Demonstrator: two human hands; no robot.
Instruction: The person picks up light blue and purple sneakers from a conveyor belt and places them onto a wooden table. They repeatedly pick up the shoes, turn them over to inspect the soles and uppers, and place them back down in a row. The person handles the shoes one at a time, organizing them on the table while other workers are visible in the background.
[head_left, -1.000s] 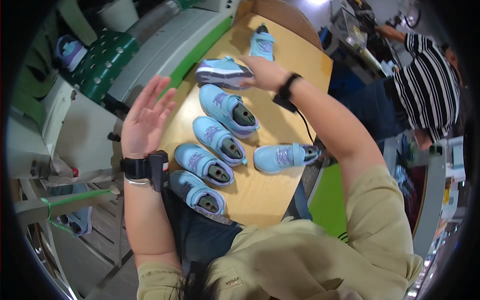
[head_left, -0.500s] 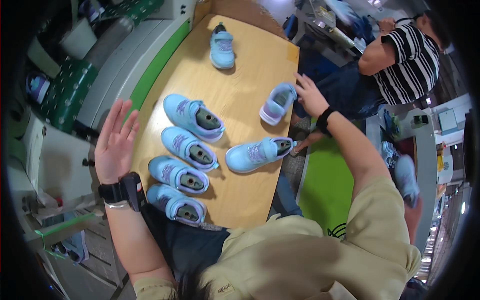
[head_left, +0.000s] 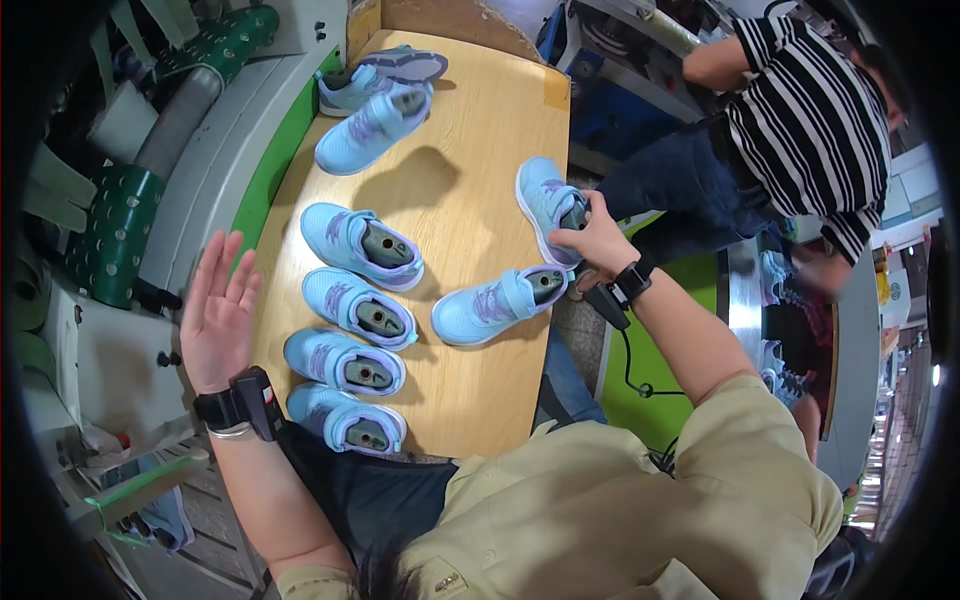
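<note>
At the right edge of the table, my right hand [head_left: 604, 242] is closed around the heel of a light-blue shoe [head_left: 545, 200], its toe pointing away from me. Just below it, another light-blue shoe [head_left: 485, 308] with purple trim rests on the wood, heel toward the edge. My left hand [head_left: 217, 318] is held up, fingers stretched and palm bare, left of the table. Beside it, several matching shoes [head_left: 348, 358] stand in a column, toes to the left, with dark inserts inside.
On the wooden table [head_left: 470, 120], far left, one shoe [head_left: 370, 130] appears raised above its shadow, near another shoe [head_left: 345, 92] and one on its side [head_left: 408, 66]. A green-rollered machine [head_left: 130, 240] borders the left. A person in a striped shirt [head_left: 800, 110] stands at right.
My right hand has closed on the shoe by the edge, whose toe now points away. More shoes appear at the table's far left. The person at right has turned and shifted.
</note>
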